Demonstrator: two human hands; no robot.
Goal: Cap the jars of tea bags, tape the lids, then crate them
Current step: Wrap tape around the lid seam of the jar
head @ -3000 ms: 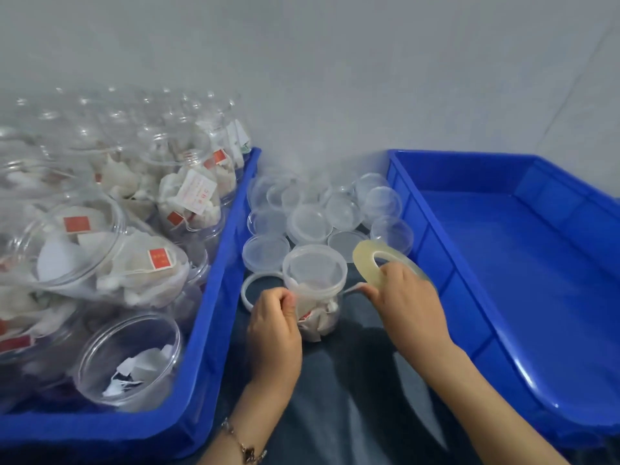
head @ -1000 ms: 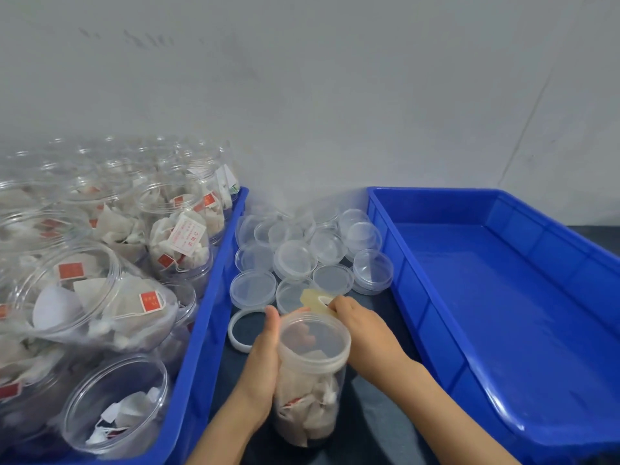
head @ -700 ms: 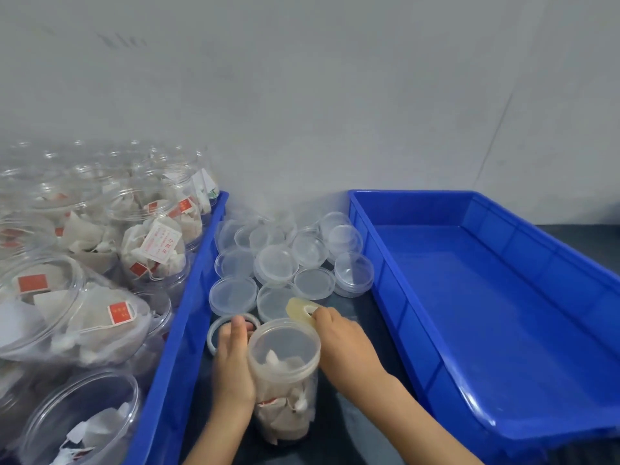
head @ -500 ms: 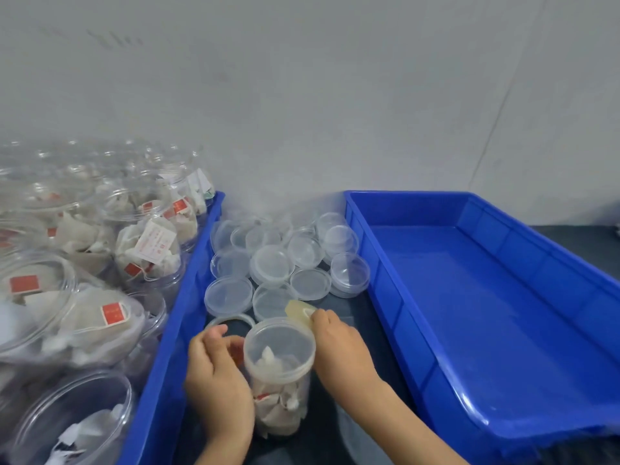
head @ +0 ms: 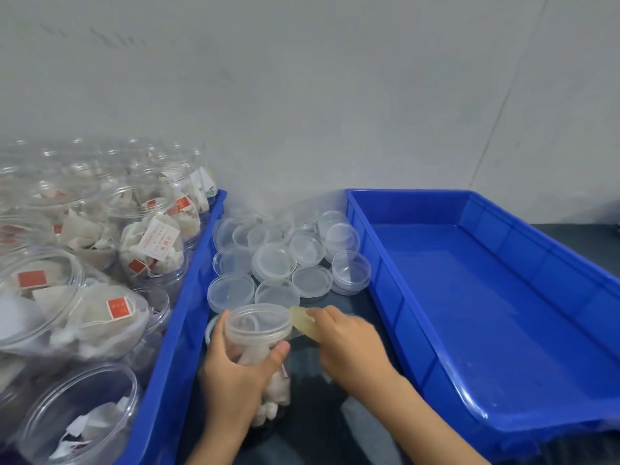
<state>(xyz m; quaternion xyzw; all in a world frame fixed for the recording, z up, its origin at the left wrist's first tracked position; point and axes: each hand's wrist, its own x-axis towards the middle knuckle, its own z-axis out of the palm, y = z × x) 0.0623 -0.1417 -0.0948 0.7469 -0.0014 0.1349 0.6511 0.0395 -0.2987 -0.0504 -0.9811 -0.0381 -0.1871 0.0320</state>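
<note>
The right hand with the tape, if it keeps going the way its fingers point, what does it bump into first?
Probably the lid of the jar that the left hand holds. The right hand points up and left with the tape roll already at the lid's edge. The loose lids lie farther back.

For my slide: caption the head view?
Left hand grips capped jar; right hand holds tape roll at its lid.

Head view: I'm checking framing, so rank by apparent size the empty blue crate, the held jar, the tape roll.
1. Empty blue crate
2. Held jar
3. Tape roll, partly hidden by the right hand
</note>
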